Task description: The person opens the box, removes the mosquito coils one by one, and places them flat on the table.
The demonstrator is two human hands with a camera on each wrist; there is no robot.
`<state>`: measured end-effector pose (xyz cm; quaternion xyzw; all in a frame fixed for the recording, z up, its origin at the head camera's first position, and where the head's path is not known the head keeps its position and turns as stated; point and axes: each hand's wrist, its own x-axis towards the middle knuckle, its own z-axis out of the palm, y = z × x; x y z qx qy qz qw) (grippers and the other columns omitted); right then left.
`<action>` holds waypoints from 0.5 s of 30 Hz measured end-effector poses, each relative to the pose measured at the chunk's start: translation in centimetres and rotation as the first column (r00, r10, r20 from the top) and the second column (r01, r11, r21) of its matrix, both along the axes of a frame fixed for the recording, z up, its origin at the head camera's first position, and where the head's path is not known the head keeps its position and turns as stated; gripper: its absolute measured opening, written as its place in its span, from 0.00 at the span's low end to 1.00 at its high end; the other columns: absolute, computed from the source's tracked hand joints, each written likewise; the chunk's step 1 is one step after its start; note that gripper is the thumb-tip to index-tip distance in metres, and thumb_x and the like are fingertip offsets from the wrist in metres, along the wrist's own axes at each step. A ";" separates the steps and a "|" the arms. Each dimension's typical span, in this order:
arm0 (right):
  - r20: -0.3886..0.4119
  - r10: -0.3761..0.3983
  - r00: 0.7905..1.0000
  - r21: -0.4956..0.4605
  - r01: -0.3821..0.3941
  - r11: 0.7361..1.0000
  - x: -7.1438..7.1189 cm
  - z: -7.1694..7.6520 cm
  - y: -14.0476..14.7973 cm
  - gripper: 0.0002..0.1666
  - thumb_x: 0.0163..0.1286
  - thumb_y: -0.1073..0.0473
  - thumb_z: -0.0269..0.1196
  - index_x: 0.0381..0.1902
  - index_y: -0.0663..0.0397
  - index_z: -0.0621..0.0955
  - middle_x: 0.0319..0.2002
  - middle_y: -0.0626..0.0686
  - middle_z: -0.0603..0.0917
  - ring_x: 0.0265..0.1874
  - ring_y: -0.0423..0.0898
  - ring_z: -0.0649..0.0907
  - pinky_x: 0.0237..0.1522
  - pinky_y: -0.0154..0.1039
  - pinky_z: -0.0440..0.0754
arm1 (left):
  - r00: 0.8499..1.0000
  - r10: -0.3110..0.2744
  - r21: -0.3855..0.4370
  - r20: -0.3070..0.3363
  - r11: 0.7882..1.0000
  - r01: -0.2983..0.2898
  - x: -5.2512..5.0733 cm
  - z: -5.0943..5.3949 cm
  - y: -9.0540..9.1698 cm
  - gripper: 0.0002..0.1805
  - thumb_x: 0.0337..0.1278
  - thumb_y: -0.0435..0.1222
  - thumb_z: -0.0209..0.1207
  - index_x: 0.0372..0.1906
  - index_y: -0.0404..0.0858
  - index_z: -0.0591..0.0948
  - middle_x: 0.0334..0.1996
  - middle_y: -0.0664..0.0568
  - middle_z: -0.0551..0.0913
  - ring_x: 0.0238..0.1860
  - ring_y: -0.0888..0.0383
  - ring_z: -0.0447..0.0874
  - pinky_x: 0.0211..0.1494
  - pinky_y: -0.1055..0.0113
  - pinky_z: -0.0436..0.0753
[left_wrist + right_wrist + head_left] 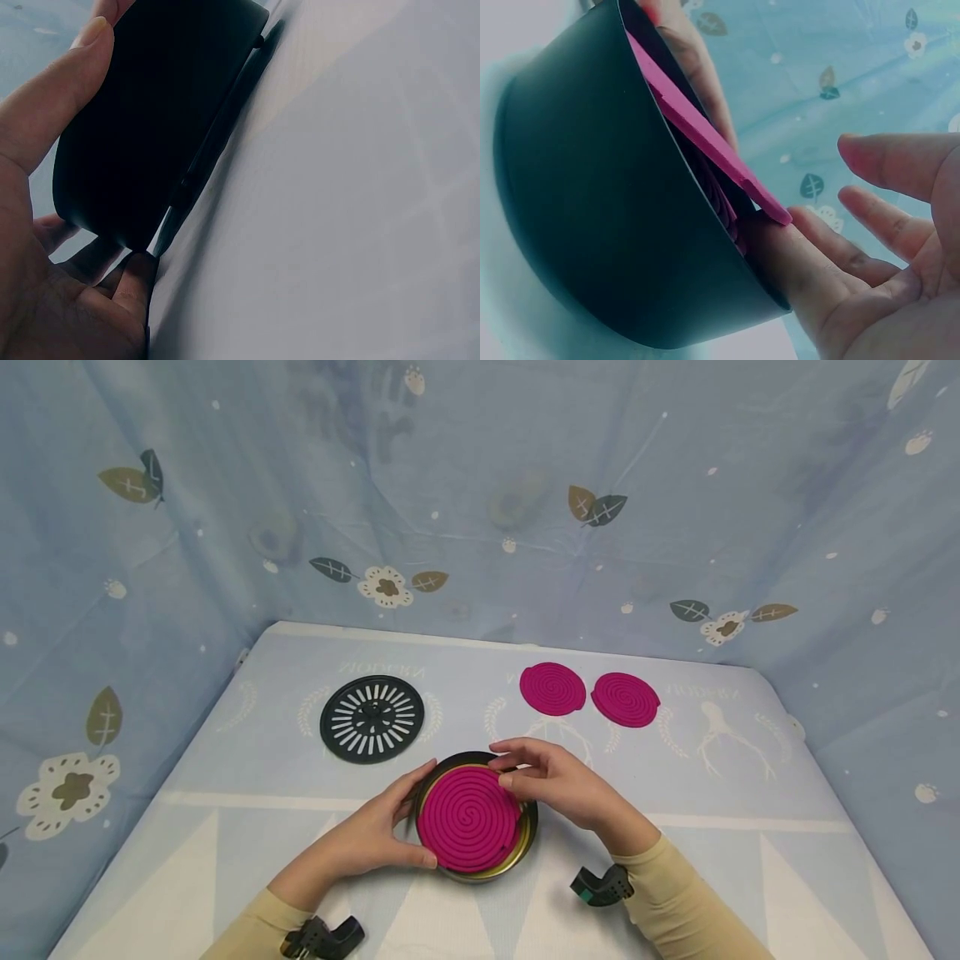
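Observation:
A round black tin (531, 827) with a gold inner rim holds a magenta spiral coil (467, 818). In the right wrist view this coil (705, 139) lies tilted across the opening of the tin (592, 187), with more magenta coil beneath. My left hand (375, 831) grips the tin's left side, thumb in front and fingers behind; the left wrist view shows this hand (52, 150) curved round the dark wall (157, 112). My right hand (562, 785) is at the right rim, one digit reaching inside under the coil's raised edge, the other fingers spread apart.
A black slotted disc (352, 746) with a central knob lies behind and left of the tin. Two more magenta coils (552, 688) lie side by side at the back right of the table (712, 852). Patterned blue cloth (480, 527) hangs round the table's back and sides.

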<state>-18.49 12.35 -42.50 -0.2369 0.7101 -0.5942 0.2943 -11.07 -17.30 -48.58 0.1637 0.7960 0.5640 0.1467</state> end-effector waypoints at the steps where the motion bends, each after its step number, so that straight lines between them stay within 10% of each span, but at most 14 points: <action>1: 0.000 0.001 1.000 -0.002 -0.001 1.000 0.0 0.0 0.0 0.31 0.71 0.59 0.63 0.68 0.61 0.70 0.58 0.61 0.79 0.46 0.53 0.85 0.45 0.46 0.87 | 1.000 0.000 0.001 -0.001 1.000 0.000 0.0 0.0 0.0 0.68 0.31 0.49 0.81 0.79 0.48 0.52 0.75 0.56 0.56 0.74 0.58 0.55 0.72 0.68 0.64; 15: 0.057 0.016 0.998 0.018 -0.018 1.000 0.2 -0.5 0.3 0.33 0.70 0.60 0.64 0.69 0.69 0.69 0.58 0.60 0.81 0.54 0.50 0.82 0.52 0.41 0.85 | 1.000 -0.010 0.023 -0.008 1.000 0.010 0.0 0.1 0.0 0.67 0.32 0.49 0.81 0.79 0.48 0.53 0.76 0.57 0.55 0.75 0.58 0.53 0.73 0.67 0.62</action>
